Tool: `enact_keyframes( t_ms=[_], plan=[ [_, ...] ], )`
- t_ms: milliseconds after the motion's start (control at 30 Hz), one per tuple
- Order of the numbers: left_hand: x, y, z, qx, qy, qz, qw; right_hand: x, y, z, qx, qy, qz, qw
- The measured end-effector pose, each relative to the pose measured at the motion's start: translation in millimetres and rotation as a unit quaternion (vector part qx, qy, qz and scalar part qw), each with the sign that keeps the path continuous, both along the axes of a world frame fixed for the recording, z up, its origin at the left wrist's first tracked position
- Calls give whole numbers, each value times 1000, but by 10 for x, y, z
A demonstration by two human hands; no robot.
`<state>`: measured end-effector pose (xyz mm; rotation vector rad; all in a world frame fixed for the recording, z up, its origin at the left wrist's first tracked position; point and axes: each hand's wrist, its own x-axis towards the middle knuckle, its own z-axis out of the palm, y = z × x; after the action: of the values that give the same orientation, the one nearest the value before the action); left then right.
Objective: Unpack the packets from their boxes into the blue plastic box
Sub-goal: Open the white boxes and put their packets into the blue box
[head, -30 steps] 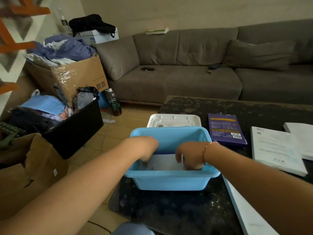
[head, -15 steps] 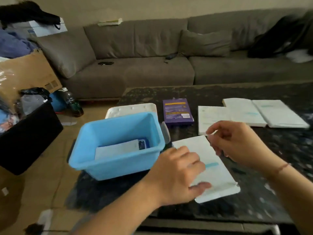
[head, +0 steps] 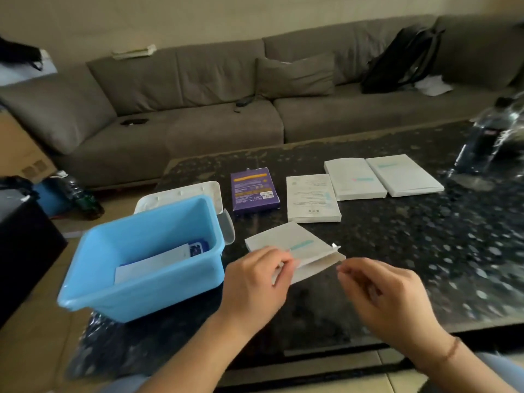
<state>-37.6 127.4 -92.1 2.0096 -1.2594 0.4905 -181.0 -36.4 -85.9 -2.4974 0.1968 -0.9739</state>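
blue plastic box (head: 93,296) at nine o'clock holds some packets; left hand (head: 255,282) grips an opened white box (head: 292,248), right hand (head: 380,293) loosely curled, empty; four boxes wait at twelve.

The bin (head: 147,268) sits on the table (head: 397,265) to my left, packets (head: 153,263) inside it. A box (head: 295,251) lies right of the bin, four more boxes (head: 312,198) behind it.

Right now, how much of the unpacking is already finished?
Early stage. The blue plastic box already holds a few packets. The hands, left hand and right hand, are opening one white box. Three white boxes and a purple box wait on the table.
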Motion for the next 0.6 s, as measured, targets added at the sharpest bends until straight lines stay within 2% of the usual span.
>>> enact_keyframes(
  t_ms=[167, 233, 333, 467, 600],
  plan=[
    [140, -36, 252, -45, 58, 43, 996, 233, 234, 2, -79, 61, 2, 995],
    [168, -37, 263, -41, 58, 47, 996, 360, 279, 26, -84, 99, -24, 991],
    [176, -49, 261, -34, 54, 57, 996, 508, 336, 30, -141, 165, -79, 973],
    [191, -42, 292, -29, 46, 50, 997, 642, 378, 40, -140, 235, -80, 959],
    [199, -31, 289, -30, 39, 44, 998, 685, 414, -20, -179, 211, -111, 955]
  ],
)
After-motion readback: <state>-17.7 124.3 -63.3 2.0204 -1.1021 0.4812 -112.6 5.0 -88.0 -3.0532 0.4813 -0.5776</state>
